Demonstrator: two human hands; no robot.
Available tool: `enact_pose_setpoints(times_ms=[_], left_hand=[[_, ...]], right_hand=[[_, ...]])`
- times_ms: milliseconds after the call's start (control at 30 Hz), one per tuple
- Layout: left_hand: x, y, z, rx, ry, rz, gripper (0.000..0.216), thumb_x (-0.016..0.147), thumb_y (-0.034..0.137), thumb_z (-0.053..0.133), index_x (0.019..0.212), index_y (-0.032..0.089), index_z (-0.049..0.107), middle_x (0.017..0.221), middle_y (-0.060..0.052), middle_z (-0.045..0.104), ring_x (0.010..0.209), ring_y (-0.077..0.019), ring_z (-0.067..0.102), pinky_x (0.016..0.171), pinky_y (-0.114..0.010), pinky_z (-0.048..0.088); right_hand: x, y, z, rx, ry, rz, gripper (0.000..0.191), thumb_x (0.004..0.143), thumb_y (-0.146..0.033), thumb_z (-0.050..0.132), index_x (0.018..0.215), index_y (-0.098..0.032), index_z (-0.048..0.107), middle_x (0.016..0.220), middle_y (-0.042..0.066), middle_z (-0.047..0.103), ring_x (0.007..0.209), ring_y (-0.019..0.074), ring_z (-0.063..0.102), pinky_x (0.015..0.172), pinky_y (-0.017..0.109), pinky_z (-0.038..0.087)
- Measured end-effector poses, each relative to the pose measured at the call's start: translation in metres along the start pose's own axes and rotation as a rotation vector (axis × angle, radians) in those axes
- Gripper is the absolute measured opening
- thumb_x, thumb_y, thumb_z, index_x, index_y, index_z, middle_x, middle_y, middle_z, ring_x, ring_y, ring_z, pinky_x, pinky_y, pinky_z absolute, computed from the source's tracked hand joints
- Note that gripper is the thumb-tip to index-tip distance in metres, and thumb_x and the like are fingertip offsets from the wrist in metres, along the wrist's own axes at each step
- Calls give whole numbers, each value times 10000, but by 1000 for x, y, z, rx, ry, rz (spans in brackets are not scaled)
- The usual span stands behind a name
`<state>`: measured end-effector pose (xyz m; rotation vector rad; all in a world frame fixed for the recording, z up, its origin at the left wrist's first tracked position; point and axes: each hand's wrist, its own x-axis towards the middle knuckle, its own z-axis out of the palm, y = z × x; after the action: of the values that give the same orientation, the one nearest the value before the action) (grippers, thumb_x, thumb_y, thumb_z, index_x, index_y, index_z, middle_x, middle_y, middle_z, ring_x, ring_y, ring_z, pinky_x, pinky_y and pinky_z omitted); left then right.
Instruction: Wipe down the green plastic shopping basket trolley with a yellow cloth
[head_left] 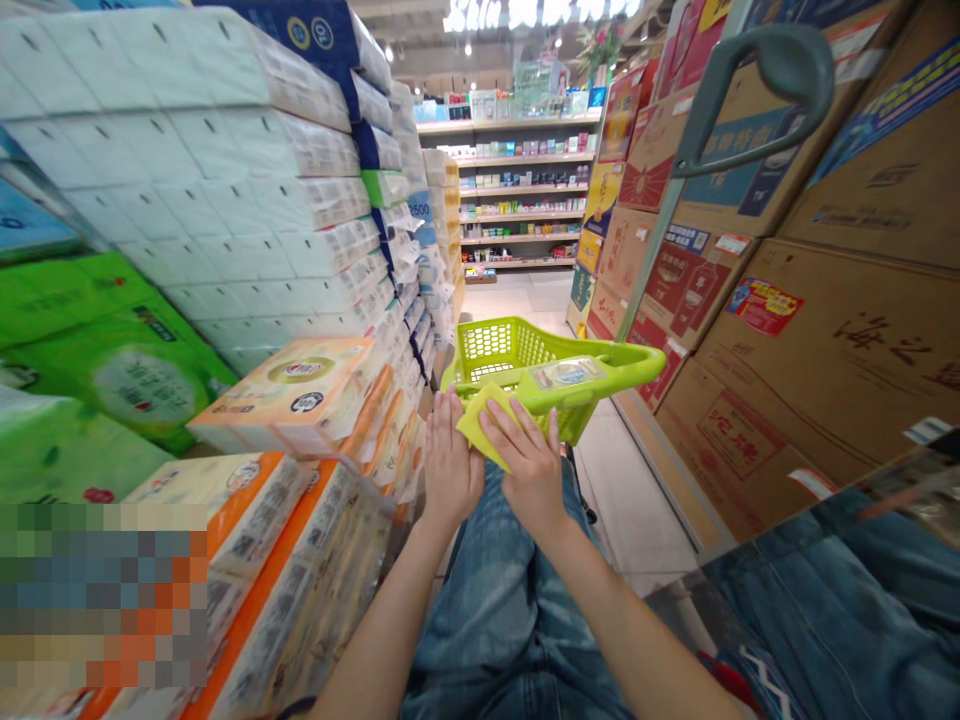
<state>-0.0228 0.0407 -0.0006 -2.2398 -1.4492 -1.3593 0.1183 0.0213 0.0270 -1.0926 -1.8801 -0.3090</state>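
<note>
A lime-green shopping basket (525, 345) with a perforated body stands in front of my knees, its near side facing me. My right hand (529, 465) presses a yellow cloth (475, 428) against the basket's near rim, fingers spread over it. The palm side is hidden. Beside it, my left hand (452, 465) has its fingers stretched out along the near left corner of the basket, touching or close to the rim. A clear label (568, 373) is on the basket's rim. From the basket side, a metal pole rises to a grey loop handle (810, 85).
Stacked tissue packs (187, 130) rise on the left, with orange-and-white packs (300, 385) close to my left arm. Cardboard cartons (840, 330) line the right side. A tiled aisle (525, 290) leads to shelves of small goods (525, 180). A person's jeans (840, 600) show at lower right.
</note>
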Motion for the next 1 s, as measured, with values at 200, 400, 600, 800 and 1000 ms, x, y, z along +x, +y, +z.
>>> enact_pose_setpoints(times_ms=[200,400,600,800,1000], left_hand=[[3,5,0,1,3,-9,808,885,123,369,1594,163,-18,1671,-135,142,1548,-272,75,1233,-563,156],[2,6,2,-19,8,-12,775,917,142,347,1594,172,-28,1672,-136,134,1550,-266,59,1235,-564,146],[-1,-1,3,-1,-11,-2,673,1004,281,347,1599,195,44,1670,-137,140,1549,-282,48,1242,-554,134],[0,2,4,0,26,-18,700,988,233,326,1595,171,-18,1665,-151,156,1549,-272,68,1237,-557,143],[4,9,7,-5,48,-18,742,940,179,339,1595,164,-9,1672,-139,133,1549,-270,70,1238,-552,141]], right_hand=[[-17,48,-26,-80,53,75,744,776,34,380,1436,-286,507,1448,20,580,1450,194,393,1245,541,34],[-11,24,-8,-37,103,138,728,780,11,375,1456,-232,491,1471,40,556,1501,204,291,1245,514,138],[9,-20,18,50,46,23,560,887,-41,441,1399,-236,556,1441,-6,587,1490,176,306,1255,401,143],[-9,13,2,3,31,-54,638,834,5,398,1395,-254,560,1413,8,613,1475,172,344,1254,437,118],[-15,48,-25,-79,77,97,753,758,32,372,1433,-271,515,1444,20,584,1467,191,363,1246,511,104]])
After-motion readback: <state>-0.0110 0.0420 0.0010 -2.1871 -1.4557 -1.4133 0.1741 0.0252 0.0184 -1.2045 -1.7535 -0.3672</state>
